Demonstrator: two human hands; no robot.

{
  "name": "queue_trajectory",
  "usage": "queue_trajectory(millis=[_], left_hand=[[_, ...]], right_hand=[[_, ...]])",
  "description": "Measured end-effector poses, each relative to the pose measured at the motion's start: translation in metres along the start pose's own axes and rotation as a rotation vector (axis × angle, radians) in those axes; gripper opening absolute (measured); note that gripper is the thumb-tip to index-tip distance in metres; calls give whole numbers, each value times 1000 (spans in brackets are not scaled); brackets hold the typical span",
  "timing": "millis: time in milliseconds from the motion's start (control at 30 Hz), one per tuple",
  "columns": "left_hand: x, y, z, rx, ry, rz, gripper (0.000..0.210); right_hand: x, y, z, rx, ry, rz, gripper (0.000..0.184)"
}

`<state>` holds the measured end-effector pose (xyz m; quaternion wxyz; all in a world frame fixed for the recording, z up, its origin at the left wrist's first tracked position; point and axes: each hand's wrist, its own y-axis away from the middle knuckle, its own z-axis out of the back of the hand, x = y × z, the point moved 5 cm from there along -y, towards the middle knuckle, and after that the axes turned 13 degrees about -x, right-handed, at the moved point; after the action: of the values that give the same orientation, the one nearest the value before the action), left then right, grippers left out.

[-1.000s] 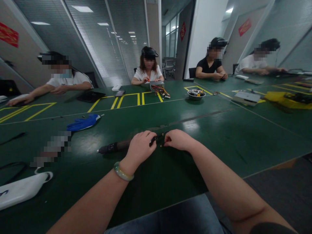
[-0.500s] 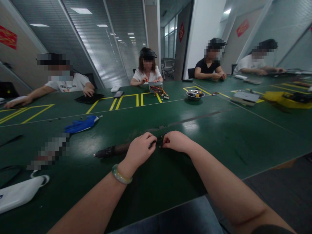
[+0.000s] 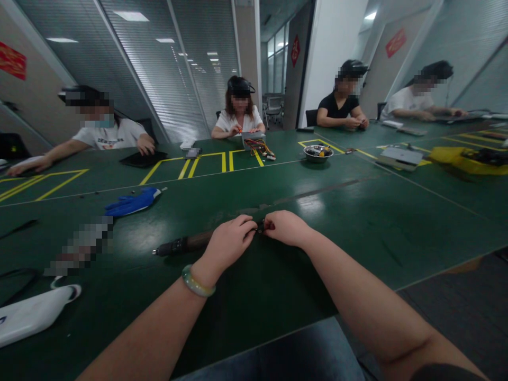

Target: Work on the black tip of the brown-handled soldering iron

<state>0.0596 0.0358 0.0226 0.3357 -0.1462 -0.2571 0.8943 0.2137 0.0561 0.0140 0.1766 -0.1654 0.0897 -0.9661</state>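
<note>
And here it's all about the fingertips: the left hand (image 3: 230,238), a green bracelet (image 3: 197,281) on its wrist, is closed over what looks like the back end of a power screwdriver (image 3: 178,246), whose dark body lies on the green table (image 3: 397,227) and runs out to the left of that hand, metal tip outermost. Just across from it, the right hand (image 3: 288,227) has its fingers pinched together on a small dark part (image 3: 261,226), right in the narrow gap between the two hands. So how far along are we? Midway through some close finger work, I'd judge: both hands are set on their pieces, but whether the small part is joined to the tool or separate, I cannot tell, and what remains doesn't show. Beyond the left hand, off to its left, lies a blue glove (image 3: 133,203); nearer the body on that side sits a white case (image 3: 35,312). Now for writing: the red sign (image 3: 295,51) far ahead of the right hand seems to carry the character 福. Lettering on a co-worker's white shirt (image 3: 113,135) blurs out, the case's dark mark is cut by the edge, and no brand reads on the screwdriver.
</note>
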Motion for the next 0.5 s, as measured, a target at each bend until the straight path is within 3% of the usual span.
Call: queue_trajectory(millis=[267,500], left_hand=[[2,0,-3,-26,12,8,31],[2,0,-4,-9,41,5,22]], right_hand=[[-2,-1,-1,-31,4,-27,10],[-3,-1,0,-30,-29,-57,10]])
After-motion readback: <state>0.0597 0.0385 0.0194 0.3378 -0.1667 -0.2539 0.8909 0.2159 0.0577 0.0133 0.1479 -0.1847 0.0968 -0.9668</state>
